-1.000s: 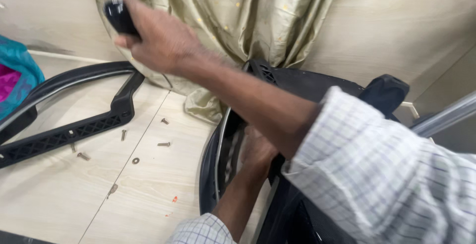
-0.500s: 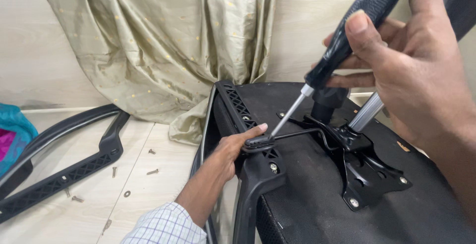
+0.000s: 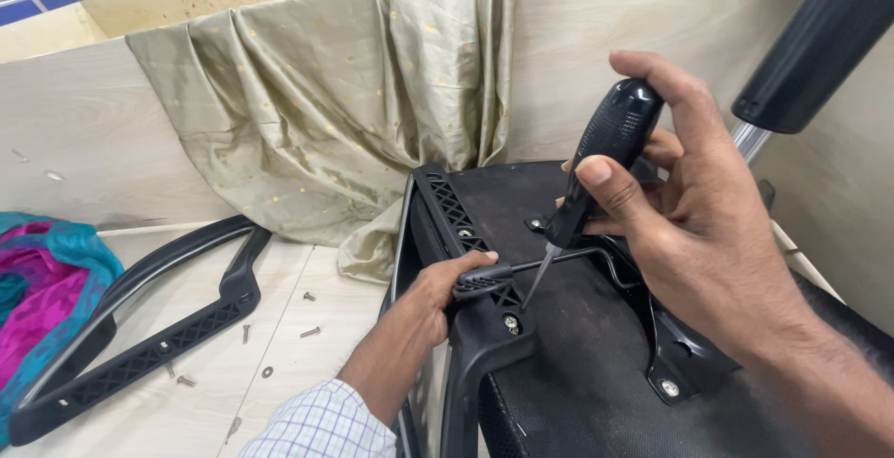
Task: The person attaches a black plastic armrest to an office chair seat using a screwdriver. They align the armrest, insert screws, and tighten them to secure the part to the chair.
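My right hand [image 3: 694,225] grips a black-handled screwdriver [image 3: 601,155]; its metal tip points down at a screw [image 3: 511,324] on the armrest bracket [image 3: 484,346] of an upturned black office chair seat [image 3: 577,365]. My left hand [image 3: 438,290] holds the seat's edge at the bracket, thumb on a black lever handle [image 3: 484,279]. A metal mechanism plate [image 3: 684,356] is bolted to the seat's underside, partly hidden by my right hand.
A detached black armrest frame [image 3: 158,328] lies on the tiled floor at left with several loose screws [image 3: 310,331] near it. A pink and teal cloth [image 3: 42,281] is at far left. A beige curtain [image 3: 335,114] hangs behind. The chair's gas cylinder [image 3: 819,39] rises at upper right.
My right hand swung the screwdriver from the far left over to the seat and lowered its tip to the bracket screw. My left hand stayed on the seat edge.
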